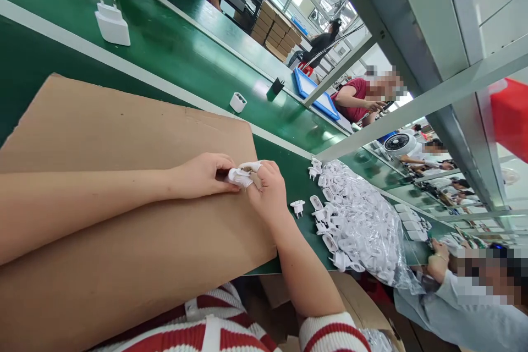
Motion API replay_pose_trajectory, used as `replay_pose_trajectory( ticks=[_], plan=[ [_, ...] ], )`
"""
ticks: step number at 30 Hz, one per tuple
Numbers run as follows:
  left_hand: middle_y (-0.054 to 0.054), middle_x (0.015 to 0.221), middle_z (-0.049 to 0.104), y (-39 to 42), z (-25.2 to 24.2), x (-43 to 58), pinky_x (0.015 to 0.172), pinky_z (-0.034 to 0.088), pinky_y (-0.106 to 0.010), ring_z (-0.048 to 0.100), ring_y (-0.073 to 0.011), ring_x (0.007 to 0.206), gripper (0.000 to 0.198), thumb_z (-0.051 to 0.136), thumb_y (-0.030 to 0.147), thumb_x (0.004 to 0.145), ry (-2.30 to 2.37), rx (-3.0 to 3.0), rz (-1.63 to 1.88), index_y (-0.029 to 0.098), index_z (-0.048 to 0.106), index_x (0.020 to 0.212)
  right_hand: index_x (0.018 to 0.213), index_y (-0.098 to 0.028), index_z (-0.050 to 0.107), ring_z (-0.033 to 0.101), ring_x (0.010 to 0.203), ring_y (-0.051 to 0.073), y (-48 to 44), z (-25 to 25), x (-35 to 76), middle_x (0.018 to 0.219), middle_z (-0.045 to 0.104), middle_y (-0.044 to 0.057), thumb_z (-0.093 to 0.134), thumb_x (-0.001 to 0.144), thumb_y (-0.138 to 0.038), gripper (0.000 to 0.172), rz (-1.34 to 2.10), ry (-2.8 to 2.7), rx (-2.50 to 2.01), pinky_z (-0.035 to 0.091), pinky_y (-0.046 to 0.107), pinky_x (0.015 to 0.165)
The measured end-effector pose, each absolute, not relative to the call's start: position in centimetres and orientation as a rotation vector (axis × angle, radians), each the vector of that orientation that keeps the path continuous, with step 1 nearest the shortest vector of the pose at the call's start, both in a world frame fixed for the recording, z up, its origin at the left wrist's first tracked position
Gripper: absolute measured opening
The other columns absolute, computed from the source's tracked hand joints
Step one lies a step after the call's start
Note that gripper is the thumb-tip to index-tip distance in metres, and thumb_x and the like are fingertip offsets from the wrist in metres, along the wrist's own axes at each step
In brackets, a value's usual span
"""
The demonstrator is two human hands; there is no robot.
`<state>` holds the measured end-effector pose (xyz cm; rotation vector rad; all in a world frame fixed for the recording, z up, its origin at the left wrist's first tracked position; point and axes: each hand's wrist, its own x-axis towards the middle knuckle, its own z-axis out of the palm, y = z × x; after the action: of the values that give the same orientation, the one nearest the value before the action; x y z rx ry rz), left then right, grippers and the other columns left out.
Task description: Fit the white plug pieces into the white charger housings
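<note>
Over the cardboard sheet point(136, 137), my left hand point(202, 175) pinches a small white plastic part point(237, 177) between thumb and fingers. My right hand point(267, 184) meets it from the other side, its fingertips closed on the same part. White coverings wrap some of the right fingertips. Fingers hide much of the part, so its exact shape cannot be made out. A single white plug piece point(297, 207) with two pins lies right of my right hand. Beyond it spreads a pile of white plug pieces point(350, 214), partly in and under a clear plastic bag.
On the green conveyor belt point(173, 44) sit a white plug adapter point(112, 23), a white charger body point(238, 102) and a black charger point(275, 89). A blue-framed tray point(315, 93) lies across the line. A metal frame point(412, 99) slants overhead. A co-worker point(462, 297) sits at right.
</note>
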<state>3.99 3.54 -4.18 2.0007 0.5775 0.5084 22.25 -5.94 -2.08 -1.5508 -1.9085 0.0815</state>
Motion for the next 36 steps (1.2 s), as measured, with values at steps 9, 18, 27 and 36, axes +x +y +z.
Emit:
replay_pose_trajectory(
  ticks=[9,18,27,36],
  plan=[
    [-0.004,0.1,0.07,3.7,-4.3,3.9,0.084,0.051,-0.032,0.064,-0.0232,0.092,0.033,0.07,0.053,0.081,0.57,2.022,0.507,0.022,0.076,0.09,0.1,-0.025,0.07,0.063,0.1,0.023,-5.9,-2.4,22.5,0.098,0.074,0.004,0.058,0.087,-0.014,0.021,0.039,-1.847,-1.475,0.052,0.039,0.091],
    [-0.004,0.099,0.07,3.8,-4.3,4.1,0.081,0.05,-0.031,0.064,-0.0228,0.089,0.035,0.069,0.056,0.079,0.579,2.052,0.525,0.023,0.076,0.087,0.092,-0.024,0.073,0.059,0.085,0.023,-5.6,-1.3,22.7,0.082,0.07,0.003,0.06,0.08,-0.011,0.022,-0.035,-2.014,-1.571,0.048,0.039,0.092],
    [-0.003,0.097,0.072,4.0,-3.6,4.2,0.075,0.049,-0.03,0.066,-0.0225,0.086,0.042,0.069,0.058,0.079,0.666,2.076,0.432,0.021,0.075,0.095,0.12,-0.028,0.072,0.066,0.103,0.023,-6.5,-2.9,23.2,0.109,0.073,0.004,0.076,0.081,-0.03,0.039,0.314,-1.658,-1.623,0.053,0.037,0.093],
    [-0.006,0.118,0.072,15.6,-1.2,8.3,0.084,0.046,-0.029,0.064,-0.0265,0.103,0.059,0.054,0.059,0.087,1.103,2.345,0.606,0.016,0.067,0.126,0.129,-0.01,0.061,0.056,0.117,0.038,-14.0,-2.3,28.1,0.126,0.061,0.022,0.066,0.082,-0.01,0.048,-0.018,-1.521,-2.437,0.048,0.055,0.1]
  ],
)
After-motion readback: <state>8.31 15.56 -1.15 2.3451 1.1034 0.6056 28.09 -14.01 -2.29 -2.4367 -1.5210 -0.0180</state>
